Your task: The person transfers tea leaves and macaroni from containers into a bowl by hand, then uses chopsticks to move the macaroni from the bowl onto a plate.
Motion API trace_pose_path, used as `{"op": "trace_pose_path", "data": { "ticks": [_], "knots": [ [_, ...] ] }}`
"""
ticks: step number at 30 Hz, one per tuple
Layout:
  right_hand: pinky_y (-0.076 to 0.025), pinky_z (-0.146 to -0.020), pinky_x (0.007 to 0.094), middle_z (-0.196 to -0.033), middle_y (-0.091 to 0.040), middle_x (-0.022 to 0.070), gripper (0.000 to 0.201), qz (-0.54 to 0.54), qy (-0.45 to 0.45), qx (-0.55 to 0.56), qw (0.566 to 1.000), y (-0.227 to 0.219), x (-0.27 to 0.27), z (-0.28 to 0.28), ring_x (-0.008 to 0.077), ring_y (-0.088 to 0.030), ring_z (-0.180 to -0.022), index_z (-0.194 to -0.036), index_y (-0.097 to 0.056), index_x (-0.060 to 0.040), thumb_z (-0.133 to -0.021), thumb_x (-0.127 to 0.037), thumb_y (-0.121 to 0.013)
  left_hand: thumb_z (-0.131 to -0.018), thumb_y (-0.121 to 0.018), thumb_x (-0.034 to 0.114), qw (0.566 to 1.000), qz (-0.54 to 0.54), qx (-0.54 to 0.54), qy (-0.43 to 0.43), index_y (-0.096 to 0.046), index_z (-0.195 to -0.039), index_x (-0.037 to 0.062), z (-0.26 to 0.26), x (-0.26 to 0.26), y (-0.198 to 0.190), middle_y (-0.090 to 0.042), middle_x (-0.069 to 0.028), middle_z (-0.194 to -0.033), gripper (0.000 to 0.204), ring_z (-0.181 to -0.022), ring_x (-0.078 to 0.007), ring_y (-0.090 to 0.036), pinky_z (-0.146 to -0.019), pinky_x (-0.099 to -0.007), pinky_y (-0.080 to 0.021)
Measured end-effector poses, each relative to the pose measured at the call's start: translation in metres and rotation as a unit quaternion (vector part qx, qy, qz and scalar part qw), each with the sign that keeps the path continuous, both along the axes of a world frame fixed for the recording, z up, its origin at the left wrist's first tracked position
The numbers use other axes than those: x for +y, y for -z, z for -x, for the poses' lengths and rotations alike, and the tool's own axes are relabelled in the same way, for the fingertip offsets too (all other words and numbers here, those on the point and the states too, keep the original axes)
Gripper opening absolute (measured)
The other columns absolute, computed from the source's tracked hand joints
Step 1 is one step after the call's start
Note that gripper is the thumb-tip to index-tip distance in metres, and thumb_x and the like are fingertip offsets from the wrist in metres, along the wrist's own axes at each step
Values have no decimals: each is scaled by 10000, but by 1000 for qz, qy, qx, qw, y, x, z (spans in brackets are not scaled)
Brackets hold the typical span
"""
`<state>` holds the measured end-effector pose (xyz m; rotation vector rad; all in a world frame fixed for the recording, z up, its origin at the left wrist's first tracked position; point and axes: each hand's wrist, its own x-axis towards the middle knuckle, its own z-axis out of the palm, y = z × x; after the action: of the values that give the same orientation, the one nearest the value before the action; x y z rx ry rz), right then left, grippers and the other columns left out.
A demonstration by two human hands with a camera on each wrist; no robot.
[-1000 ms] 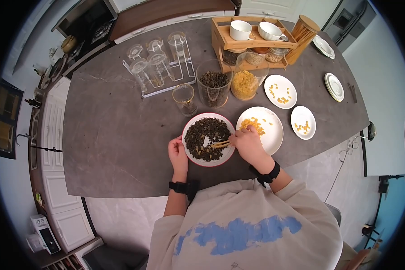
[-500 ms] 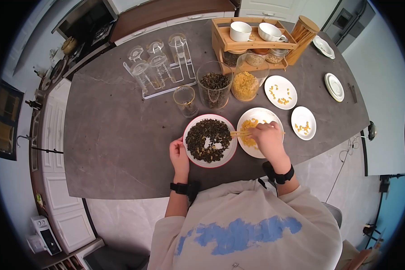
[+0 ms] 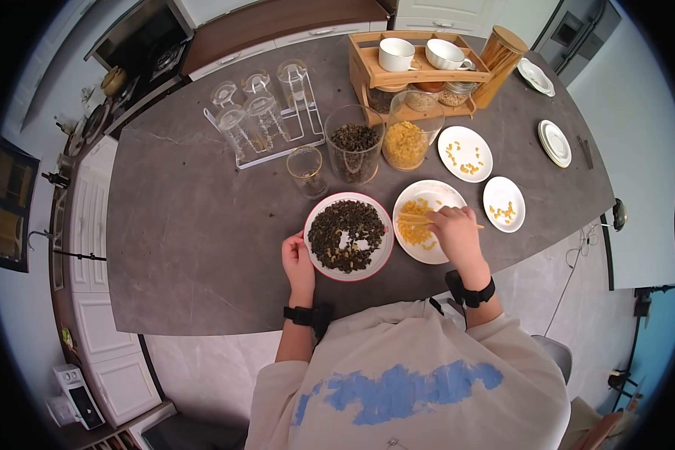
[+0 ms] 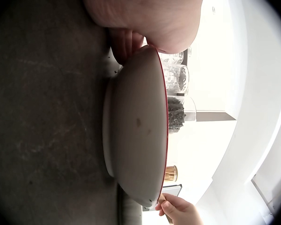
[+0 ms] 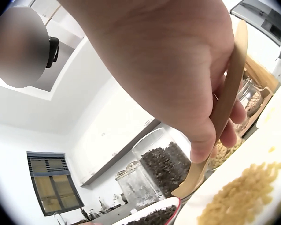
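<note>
A red-rimmed white bowl (image 3: 383, 251) holds dark dried leaves (image 3: 356, 217) with a few yellow bits among them. My left hand (image 3: 298, 264) grips its left rim, thumb on top; the left wrist view has the hand (image 4: 150, 21) at the edge of the bowl (image 4: 138, 126). Wooden tongs (image 5: 227, 89) are pinched in my right hand (image 3: 459, 234), over the white plate (image 3: 451, 196) of yellow pieces (image 3: 412, 231). In the right wrist view the tong tip lies near the bowl's red rim, left of the yellow heap (image 5: 243, 197).
Behind the bowl stand a small glass (image 3: 307, 174), a jar of dark leaves (image 3: 355, 157) and a jar of yellow pieces (image 3: 406, 144). Farther back are a glass rack (image 3: 277, 154) and a wooden shelf (image 3: 360, 64). Two small plates (image 3: 466, 136) (image 3: 505, 185) with yellow pieces lie right.
My right hand has moved right with the tongs, from the bowl to above the plate of yellow pieces. My left hand still holds the bowl's rim.
</note>
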<state>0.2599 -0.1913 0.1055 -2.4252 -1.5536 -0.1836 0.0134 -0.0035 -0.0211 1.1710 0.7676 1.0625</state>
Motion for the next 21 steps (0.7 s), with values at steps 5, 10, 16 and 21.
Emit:
{"op": "trace_pose_path", "data": {
  "ticks": [5, 10, 16, 21],
  "knots": [
    [-394, -829, 369, -805, -623, 20, 227, -17, -101, 38, 994, -2, 28, 30, 205, -599, -800, -960, -682, -154, -740, -209, -690, -964, -432, 32, 1000, -3, 5, -2, -479, -979, 33, 0, -1, -3, -595, -125, -1122, 48, -960, -134, -561, -883, -270, -451],
    [-388, -839, 370, -803, -616, 14, 193, 25, -146, 22, 989, 14, 44, 46, 196, -600, -817, -924, -677, -157, -743, -223, -686, -964, -425, 27, 1000, -9, 9, -3, -475, -977, 30, 0, -1, -2, -595, -126, -1122, 52, -964, -135, -560, -884, -271, -449],
    [-382, -851, 372, -764, -596, 13, 156, 34, -153, 15, 988, 21, 49, 51, 186, -602, -809, -873, -681, -148, -738, -225, -686, -967, -419, 27, 1000, -11, 1, 0, -474, -979, 30, 0, 0, 0, -593, -125, -1124, 56, -964, -132, -559, -885, -269, -448],
    [-377, -849, 369, -752, -591, 16, 140, 51, -155, 16, 986, 26, 50, 52, 178, -602, -801, -871, -686, -148, -754, -223, -664, -968, -418, 29, 1000, -8, -1, 3, -474, -981, 30, 0, -1, -2, -590, -125, -1132, 57, -965, -130, -558, -886, -268, -447]
  ]
}}
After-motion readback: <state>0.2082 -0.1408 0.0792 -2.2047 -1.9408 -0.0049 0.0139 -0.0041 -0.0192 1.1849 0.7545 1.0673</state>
